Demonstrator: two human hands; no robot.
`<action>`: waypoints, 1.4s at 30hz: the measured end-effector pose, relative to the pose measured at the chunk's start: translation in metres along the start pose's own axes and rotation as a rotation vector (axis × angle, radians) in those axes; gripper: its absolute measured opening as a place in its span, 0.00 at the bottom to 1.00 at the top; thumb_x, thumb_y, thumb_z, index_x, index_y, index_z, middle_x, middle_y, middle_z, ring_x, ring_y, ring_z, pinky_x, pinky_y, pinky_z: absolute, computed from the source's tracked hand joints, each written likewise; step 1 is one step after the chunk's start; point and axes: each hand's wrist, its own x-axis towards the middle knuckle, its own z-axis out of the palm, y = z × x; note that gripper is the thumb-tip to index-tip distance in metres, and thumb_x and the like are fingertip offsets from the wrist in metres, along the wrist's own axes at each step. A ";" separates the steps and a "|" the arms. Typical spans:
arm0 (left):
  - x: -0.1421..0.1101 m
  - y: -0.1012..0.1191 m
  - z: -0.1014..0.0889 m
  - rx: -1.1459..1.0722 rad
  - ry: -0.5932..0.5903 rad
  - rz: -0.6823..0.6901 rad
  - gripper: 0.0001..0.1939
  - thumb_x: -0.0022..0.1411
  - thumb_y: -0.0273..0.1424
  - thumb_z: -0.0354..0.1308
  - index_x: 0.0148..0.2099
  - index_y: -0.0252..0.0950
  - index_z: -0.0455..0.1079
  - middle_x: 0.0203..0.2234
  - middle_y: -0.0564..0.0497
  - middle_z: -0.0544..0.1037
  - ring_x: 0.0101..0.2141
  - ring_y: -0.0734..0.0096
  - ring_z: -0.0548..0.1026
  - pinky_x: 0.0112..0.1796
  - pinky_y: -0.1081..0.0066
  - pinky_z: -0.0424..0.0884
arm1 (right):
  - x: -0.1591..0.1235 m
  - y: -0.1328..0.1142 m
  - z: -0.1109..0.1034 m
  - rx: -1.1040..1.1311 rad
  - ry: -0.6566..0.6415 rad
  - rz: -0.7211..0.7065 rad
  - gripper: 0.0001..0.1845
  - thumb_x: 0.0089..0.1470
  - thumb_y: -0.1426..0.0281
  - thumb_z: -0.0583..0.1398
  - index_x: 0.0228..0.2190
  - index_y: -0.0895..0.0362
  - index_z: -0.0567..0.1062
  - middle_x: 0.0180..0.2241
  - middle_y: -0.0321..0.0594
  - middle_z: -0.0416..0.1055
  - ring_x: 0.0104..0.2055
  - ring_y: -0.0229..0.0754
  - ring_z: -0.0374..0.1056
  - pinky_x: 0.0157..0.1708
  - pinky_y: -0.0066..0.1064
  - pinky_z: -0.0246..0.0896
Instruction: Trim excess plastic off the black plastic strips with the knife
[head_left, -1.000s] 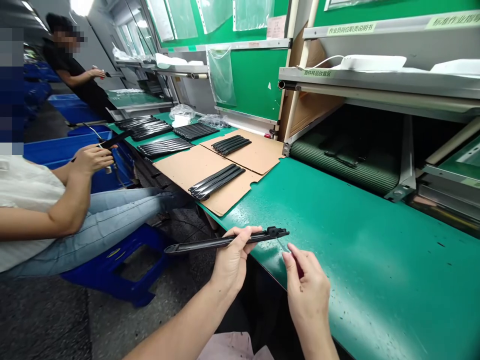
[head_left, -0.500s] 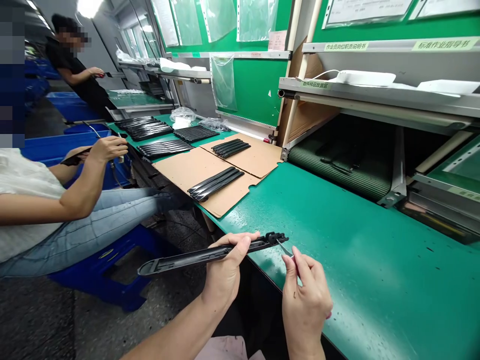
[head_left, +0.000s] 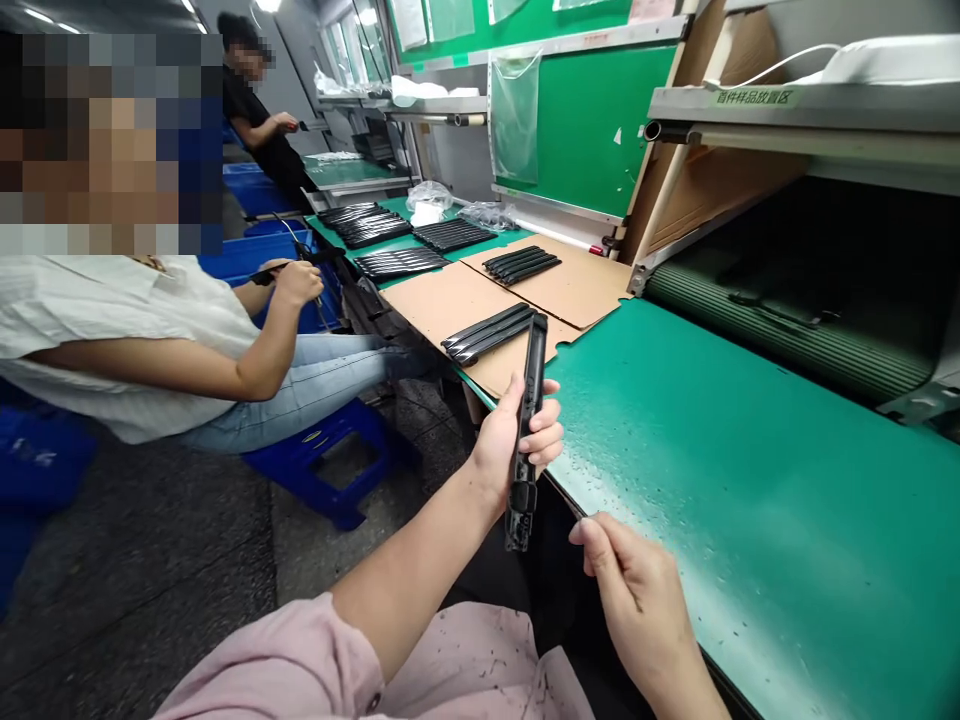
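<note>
My left hand (head_left: 517, 440) is closed round a long black plastic strip (head_left: 529, 400). The strip stands nearly upright at the near edge of the green table (head_left: 735, 480), its clip end pointing down toward me. My right hand (head_left: 637, 600) sits just below and right of that lower end, fingers pinched together on a small thin tool that I cannot make out. Several more black strips (head_left: 489, 334) lie side by side on a brown cardboard sheet (head_left: 442, 300) just beyond the raised strip.
A second cardboard sheet (head_left: 577, 290) carries more strips (head_left: 521, 264). Dark trays of strips (head_left: 397, 262) line the table further left. A seated person in a white top (head_left: 120, 320) works beside me on a blue stool (head_left: 330, 470). Another person (head_left: 259, 115) stands far back. A ribbed conveyor (head_left: 787, 340) runs under the shelf.
My left hand has swung the strip from lying crosswise to nearly upright, clip end down. My right hand has dropped lower and drawn back from the clip. My view has turned left.
</note>
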 end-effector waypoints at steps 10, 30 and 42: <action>0.000 -0.012 0.004 0.006 -0.189 -0.269 0.27 0.72 0.47 0.36 0.42 0.34 0.69 0.16 0.62 0.52 0.12 0.84 0.40 0.13 0.81 0.44 | 0.005 -0.013 0.000 0.020 -0.209 -0.037 0.25 0.70 0.56 0.47 0.27 0.54 0.71 0.25 0.33 0.65 0.27 0.38 0.61 0.29 0.31 0.49; 0.004 -0.026 0.007 -0.270 0.090 -0.272 0.26 0.72 0.46 0.39 0.34 0.32 0.66 0.14 0.63 0.48 0.10 0.85 0.47 0.12 0.80 0.42 | -0.002 0.004 0.016 -0.503 0.393 -0.479 0.11 0.68 0.66 0.56 0.41 0.61 0.74 0.33 0.43 0.75 0.31 0.42 0.70 0.30 0.31 0.59; -0.003 -0.028 0.011 -0.339 0.064 -0.332 0.25 0.72 0.46 0.41 0.34 0.32 0.66 0.14 0.62 0.49 0.11 0.84 0.47 0.12 0.79 0.43 | -0.002 0.043 -0.013 -0.616 0.371 -0.808 0.25 0.64 0.79 0.55 0.60 0.54 0.63 0.41 0.46 0.75 0.43 0.50 0.73 0.42 0.43 0.71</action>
